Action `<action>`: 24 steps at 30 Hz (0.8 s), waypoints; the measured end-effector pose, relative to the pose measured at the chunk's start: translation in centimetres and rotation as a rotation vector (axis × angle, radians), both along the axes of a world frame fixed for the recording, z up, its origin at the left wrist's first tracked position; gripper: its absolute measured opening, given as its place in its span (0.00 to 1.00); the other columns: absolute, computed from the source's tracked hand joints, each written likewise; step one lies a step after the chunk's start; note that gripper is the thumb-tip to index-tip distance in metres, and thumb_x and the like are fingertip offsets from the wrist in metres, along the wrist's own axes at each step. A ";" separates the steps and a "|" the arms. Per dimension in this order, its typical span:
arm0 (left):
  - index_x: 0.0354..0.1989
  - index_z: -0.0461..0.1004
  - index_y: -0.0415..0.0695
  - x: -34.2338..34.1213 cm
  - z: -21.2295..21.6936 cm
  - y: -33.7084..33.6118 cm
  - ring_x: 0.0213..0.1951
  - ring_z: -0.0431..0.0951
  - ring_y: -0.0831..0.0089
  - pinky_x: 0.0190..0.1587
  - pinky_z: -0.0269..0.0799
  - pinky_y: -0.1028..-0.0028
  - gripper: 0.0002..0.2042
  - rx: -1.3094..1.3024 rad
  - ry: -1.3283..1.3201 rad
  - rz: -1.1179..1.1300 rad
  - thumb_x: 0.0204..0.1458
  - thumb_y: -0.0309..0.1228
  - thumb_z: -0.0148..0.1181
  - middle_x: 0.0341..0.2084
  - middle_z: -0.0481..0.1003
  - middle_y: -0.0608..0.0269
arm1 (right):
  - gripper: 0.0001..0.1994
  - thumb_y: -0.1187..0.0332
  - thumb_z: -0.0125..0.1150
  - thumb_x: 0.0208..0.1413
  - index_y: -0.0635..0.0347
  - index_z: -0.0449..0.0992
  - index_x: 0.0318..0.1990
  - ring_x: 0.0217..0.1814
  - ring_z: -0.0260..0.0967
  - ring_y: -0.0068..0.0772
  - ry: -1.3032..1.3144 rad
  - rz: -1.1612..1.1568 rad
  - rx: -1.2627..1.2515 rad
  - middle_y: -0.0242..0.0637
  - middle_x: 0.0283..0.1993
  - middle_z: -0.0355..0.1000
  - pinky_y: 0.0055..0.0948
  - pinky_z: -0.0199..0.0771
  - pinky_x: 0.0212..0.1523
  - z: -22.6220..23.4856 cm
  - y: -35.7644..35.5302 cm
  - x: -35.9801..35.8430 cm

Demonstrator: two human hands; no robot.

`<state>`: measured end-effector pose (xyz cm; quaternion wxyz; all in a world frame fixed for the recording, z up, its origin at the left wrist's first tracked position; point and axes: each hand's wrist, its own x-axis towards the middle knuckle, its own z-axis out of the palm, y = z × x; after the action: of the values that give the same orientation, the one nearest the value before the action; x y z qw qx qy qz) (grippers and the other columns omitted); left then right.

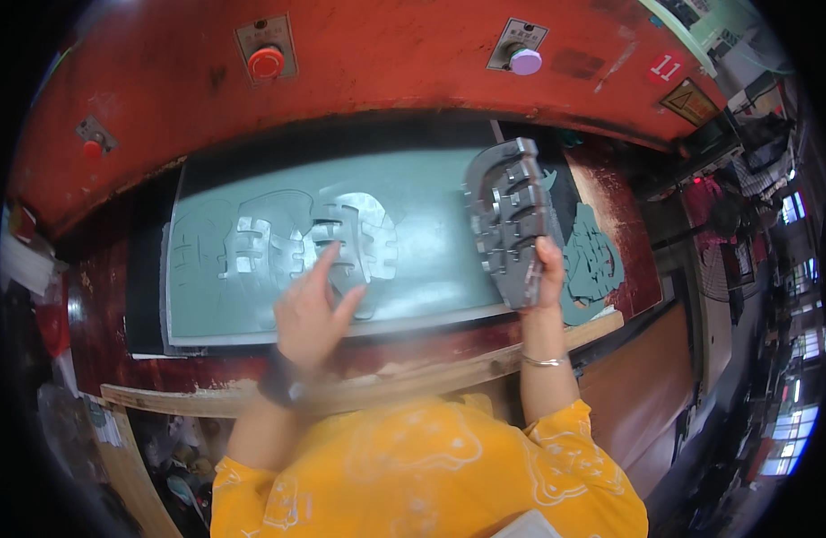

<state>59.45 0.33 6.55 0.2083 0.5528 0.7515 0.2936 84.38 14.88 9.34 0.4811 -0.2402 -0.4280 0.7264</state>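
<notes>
A dark metal cutting die (512,215), shaped like a shoe sole with raised blades, is held nearly upright in my right hand (546,273), which grips its lower right edge. Below it lies a pale green sheet (431,260) with several slotted, sole-like outlines cut on its left half. Over the cut piece (350,229) nearest the sheet's middle is my left hand (310,314). Its thumb and index finger are apart, with nothing between them; whether the fingertips touch the piece I cannot tell.
Loose green slotted cutouts (594,260) are piled at the right, behind my right hand. An orange machine beam (386,63) with a red push button (266,63) and a pale purple knob (525,61) spans the far side. A wooden rail (413,378) runs along the near edge.
</notes>
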 end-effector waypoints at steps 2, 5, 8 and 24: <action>0.62 0.62 0.48 -0.6 -0.3 1.4 0.51 0.70 0.50 0.53 0.64 0.56 0.32 0.406 0.117 -0.096 0.48 0.44 0.63 0.47 0.73 0.48 | 0.34 0.61 0.60 0.49 0.67 0.59 0.63 0.51 0.69 0.33 -0.200 -0.009 0.130 0.44 0.54 0.68 0.30 0.74 0.48 1.5 0.7 2.2; 0.61 0.65 0.50 0.4 -1.7 3.6 0.65 0.55 0.51 0.66 0.46 0.50 0.31 0.220 0.322 -0.275 0.47 0.47 0.62 0.61 0.60 0.49 | 0.34 0.67 0.64 0.44 0.65 0.63 0.62 0.55 0.68 0.34 -0.450 -0.111 0.218 0.47 0.58 0.67 0.31 0.70 0.54 2.4 0.8 3.5; 0.61 0.65 0.52 1.0 -2.7 4.3 0.67 0.51 0.52 0.68 0.40 0.49 0.32 0.145 0.332 -0.313 0.48 0.50 0.61 0.64 0.57 0.51 | 0.32 0.71 0.68 0.39 0.63 0.70 0.58 0.59 0.65 0.37 -0.862 -0.262 0.538 0.51 0.61 0.64 0.33 0.65 0.59 2.0 0.5 2.8; 0.59 0.67 0.51 0.8 -2.8 4.5 0.67 0.52 0.53 0.68 0.41 0.50 0.31 0.200 0.201 -0.283 0.46 0.49 0.63 0.62 0.60 0.53 | 0.30 0.66 0.68 0.39 0.57 0.72 0.56 0.59 0.63 0.49 -1.170 -0.192 0.606 0.49 0.64 0.62 0.38 0.66 0.58 0.3 -0.1 -2.8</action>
<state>60.24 4.86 3.74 0.1156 0.6973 0.6505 0.2780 81.62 14.74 9.63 0.2785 -0.4858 -0.7806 0.2777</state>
